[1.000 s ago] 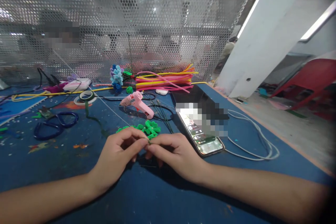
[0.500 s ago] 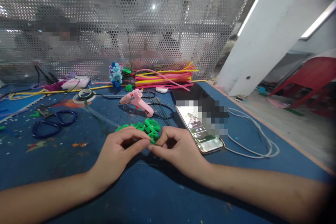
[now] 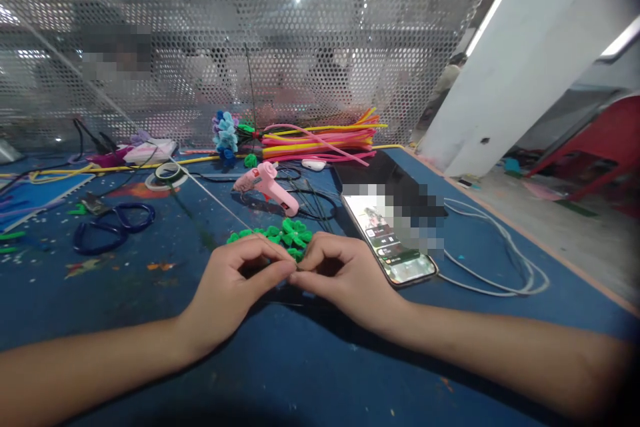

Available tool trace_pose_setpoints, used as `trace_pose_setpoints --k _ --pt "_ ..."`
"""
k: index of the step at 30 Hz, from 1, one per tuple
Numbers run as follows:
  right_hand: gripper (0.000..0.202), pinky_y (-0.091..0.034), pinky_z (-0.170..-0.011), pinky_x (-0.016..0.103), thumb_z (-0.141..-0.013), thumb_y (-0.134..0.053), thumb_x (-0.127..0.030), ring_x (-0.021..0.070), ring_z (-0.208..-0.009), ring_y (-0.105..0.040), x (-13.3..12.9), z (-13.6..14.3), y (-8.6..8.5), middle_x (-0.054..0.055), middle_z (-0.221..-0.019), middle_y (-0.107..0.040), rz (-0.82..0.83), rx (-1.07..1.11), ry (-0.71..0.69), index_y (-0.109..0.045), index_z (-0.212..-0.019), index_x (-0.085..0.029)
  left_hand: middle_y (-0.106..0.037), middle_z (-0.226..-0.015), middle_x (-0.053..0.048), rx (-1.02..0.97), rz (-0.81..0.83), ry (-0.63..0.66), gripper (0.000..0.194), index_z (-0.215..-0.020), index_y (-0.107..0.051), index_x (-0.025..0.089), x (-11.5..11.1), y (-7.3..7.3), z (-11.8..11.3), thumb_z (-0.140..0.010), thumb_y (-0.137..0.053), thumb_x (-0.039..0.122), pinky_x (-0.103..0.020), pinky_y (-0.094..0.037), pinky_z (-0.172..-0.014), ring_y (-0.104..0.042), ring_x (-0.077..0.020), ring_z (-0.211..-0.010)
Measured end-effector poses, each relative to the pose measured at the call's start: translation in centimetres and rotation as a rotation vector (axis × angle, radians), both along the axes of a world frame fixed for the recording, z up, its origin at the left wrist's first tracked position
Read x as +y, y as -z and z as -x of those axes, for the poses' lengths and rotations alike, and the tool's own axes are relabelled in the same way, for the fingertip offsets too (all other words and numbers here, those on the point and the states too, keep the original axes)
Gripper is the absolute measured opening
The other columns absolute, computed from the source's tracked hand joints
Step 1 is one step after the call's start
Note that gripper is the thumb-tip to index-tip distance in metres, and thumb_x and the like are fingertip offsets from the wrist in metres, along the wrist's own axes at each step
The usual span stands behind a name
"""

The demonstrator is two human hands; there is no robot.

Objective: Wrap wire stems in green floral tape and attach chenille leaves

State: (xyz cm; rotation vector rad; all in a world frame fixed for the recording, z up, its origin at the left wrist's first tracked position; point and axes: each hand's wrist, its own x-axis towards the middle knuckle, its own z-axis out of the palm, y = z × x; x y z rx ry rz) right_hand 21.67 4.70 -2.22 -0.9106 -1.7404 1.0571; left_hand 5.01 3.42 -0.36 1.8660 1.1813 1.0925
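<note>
My left hand (image 3: 235, 280) and my right hand (image 3: 345, 273) meet over the table, thumbs and forefingers pinched tip to tip. What lies between the fingertips is too small and hidden to name. Just behind the fingers is a cluster of green fuzzy pipe-cleaner flowers or leaves (image 3: 295, 233), partly covered by my left hand. A thin pale straight strand (image 3: 213, 195), like a wire or stem, runs from behind my left fingers toward the upper left; whether I hold its end cannot be seen.
Beyond my hands lie a pink glue gun (image 3: 270, 188), tape roll (image 3: 169, 173) and bundled pipe cleaners (image 3: 320, 140). Blue-handled cutters (image 3: 115, 227) are at left. A lit phone (image 3: 395, 247) with a white cable (image 3: 520, 273) sits at right. Perforated metal (image 3: 300, 47) stands behind the table.
The thin pale strand now shows, slanting from my left hand to the upper left. Both hands stay pinched together, and the whole view has shifted slightly.
</note>
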Motion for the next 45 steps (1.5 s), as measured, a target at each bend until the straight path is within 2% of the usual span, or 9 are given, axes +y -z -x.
trace_pose_setpoints --k 5,8,11,17,21,25,29,32,45 --pt "0.026 -0.031 -0.046 0.020 -0.066 -0.068 -0.027 0.0062 -0.051 -0.038 -0.2 0.1 -0.4 -0.006 -0.056 -0.044 0.101 -0.020 -0.043 -0.046 -0.059 -0.017 -0.062 -0.069 0.001 0.037 -0.026 -0.005 0.012 -0.070 -0.066 0.020 0.0 0.1 0.1 -0.077 -0.058 0.027 -0.021 -0.042 -0.065 -0.054 -0.0109 -0.066" --pt "0.013 -0.039 -0.058 0.023 -0.078 -0.056 -0.028 0.0091 -0.063 -0.047 -0.1 0.1 -0.9 -0.001 -0.069 -0.052 0.007 -0.067 -0.150 -0.056 -0.072 -0.016 -0.060 -0.070 0.001 0.035 0.006 -0.042 0.015 -0.071 -0.065 0.019 0.0 0.0 0.1 -0.078 -0.056 0.029 -0.021 -0.042 -0.062 -0.053 -0.0107 -0.065" --pt "0.022 -0.042 -0.066 0.026 -0.085 -0.046 -0.025 0.0105 -0.069 -0.052 0.1 -0.1 -0.9 0.001 -0.071 -0.057 -0.082 -0.079 -0.193 -0.060 -0.070 -0.017 -0.060 -0.069 0.001 0.015 0.019 -0.055 0.017 -0.070 -0.063 0.018 -0.1 -0.1 0.0 -0.078 -0.056 0.030 -0.021 -0.043 -0.059 -0.053 -0.0106 -0.063" --pt "0.016 -0.038 -0.054 0.024 -0.073 -0.064 -0.027 0.0093 -0.059 -0.049 0.1 -0.1 -0.3 -0.001 -0.061 -0.054 0.000 -0.039 -0.075 -0.061 -0.061 -0.016 -0.061 -0.069 0.001 0.023 0.063 -0.015 0.016 -0.072 -0.064 0.018 0.1 -0.1 -0.1 -0.077 -0.057 0.031 -0.020 -0.043 -0.055 -0.051 -0.0091 -0.057" --pt "0.030 -0.031 -0.045 0.021 -0.065 -0.070 -0.029 0.0061 -0.049 -0.040 0.1 0.0 -0.1 -0.005 -0.052 -0.045 0.120 -0.018 0.017 -0.047 -0.051 -0.016 -0.064 -0.072 0.001 0.063 0.039 0.038 0.012 -0.076 -0.067 0.021 0.2 0.1 0.1 -0.076 -0.059 0.029 -0.021 -0.043 -0.061 -0.055 -0.0107 -0.064" --pt "0.032 -0.030 -0.044 0.020 -0.062 -0.071 -0.032 0.0054 -0.048 -0.037 0.1 0.1 -0.3 -0.006 -0.053 -0.044 0.183 -0.014 -0.016 -0.044 -0.057 -0.017 -0.063 -0.069 0.001 0.094 -0.003 0.025 0.012 -0.073 -0.067 0.021 0.2 0.2 0.1 -0.076 -0.059 0.028 -0.023 -0.044 -0.066 -0.055 -0.0123 -0.067" --pt "0.014 -0.039 -0.056 0.023 -0.076 -0.058 -0.029 0.0088 -0.062 -0.048 0.1 -0.1 -0.9 0.000 -0.069 -0.055 0.067 -0.060 -0.157 -0.058 -0.073 -0.016 -0.062 -0.071 0.000 0.043 -0.002 -0.022 0.015 -0.072 -0.066 0.019 0.0 0.1 0.1 -0.078 -0.056 0.029 -0.023 -0.044 -0.063 -0.055 -0.0119 -0.065" --pt "0.025 -0.042 -0.067 0.026 -0.085 -0.045 -0.028 0.0108 -0.072 -0.054 0.1 -0.3 -1.0 0.002 -0.074 -0.060 0.001 -0.047 -0.226 -0.062 -0.070 -0.016 -0.061 -0.068 0.001 -0.002 0.036 -0.033 0.015 -0.072 -0.064 0.019 0.0 -0.1 0.0 -0.079 -0.055 0.029 -0.021 -0.043 -0.057 -0.053 -0.0096 -0.058" --pt "0.022 -0.035 -0.047 0.021 -0.064 -0.070 -0.027 0.0069 -0.052 -0.044 0.2 -0.2 -0.2 -0.004 -0.055 -0.050 0.157 0.071 0.043 -0.053 -0.056 -0.016 -0.064 -0.077 0.000 0.007 0.036 0.011 0.011 -0.078 -0.068 0.019 0.5 0.3 0.1 -0.073 -0.063 0.028 -0.022 -0.045 -0.064 -0.058 -0.0126 -0.072"
